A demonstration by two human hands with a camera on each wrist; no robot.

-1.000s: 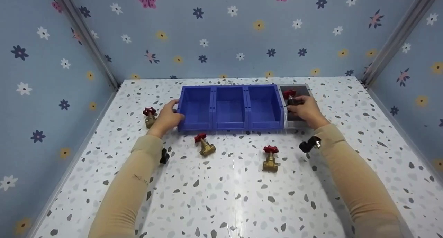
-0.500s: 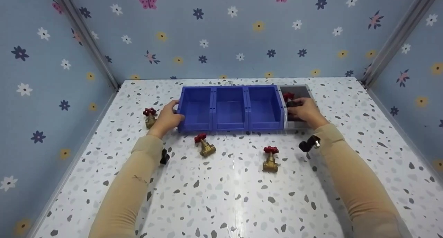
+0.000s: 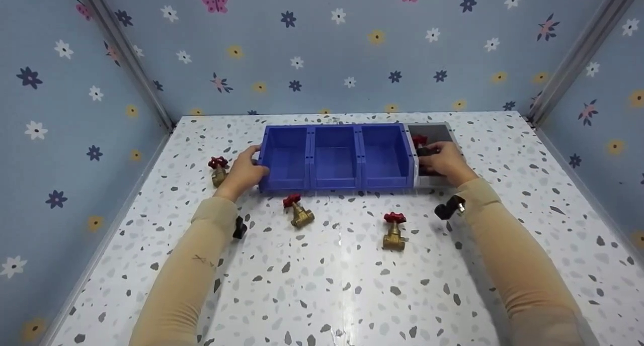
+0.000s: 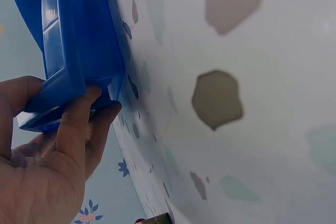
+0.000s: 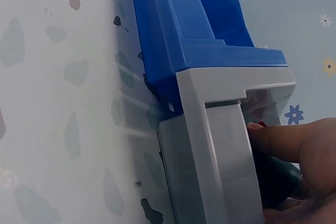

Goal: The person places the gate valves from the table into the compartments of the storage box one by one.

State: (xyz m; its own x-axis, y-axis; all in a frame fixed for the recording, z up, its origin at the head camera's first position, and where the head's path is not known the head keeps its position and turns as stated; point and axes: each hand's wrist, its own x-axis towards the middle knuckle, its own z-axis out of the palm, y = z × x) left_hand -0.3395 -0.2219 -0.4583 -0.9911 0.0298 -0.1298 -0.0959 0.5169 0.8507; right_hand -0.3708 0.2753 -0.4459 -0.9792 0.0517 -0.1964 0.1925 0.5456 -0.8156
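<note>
Three blue bins [image 3: 334,183] and a grey bin [image 3: 436,129] stand side by side in a row. My left hand [image 3: 243,175] grips the leftmost blue bin at its side wall, and the left wrist view shows the thumb and fingers around the bin's edge [image 4: 65,85]. My right hand [image 3: 445,163] reaches into the grey bin and holds a valve with a red handwheel [image 3: 419,140]. Most of that valve is hidden by the fingers and the bin wall. In the right wrist view a dark part [image 5: 275,179] shows beneath my right hand.
Brass gate valves with red handwheels lie on the speckled table: one left of my left hand [image 3: 219,171], one before the blue bins [image 3: 298,211], one nearer on the right [image 3: 394,232]. Flower-patterned walls [image 3: 322,49] enclose the back and sides.
My right hand has moved slightly lower into the grey bin with the valve, whose red handwheel has sunk a little. The left hand and the bins have stayed in place.
</note>
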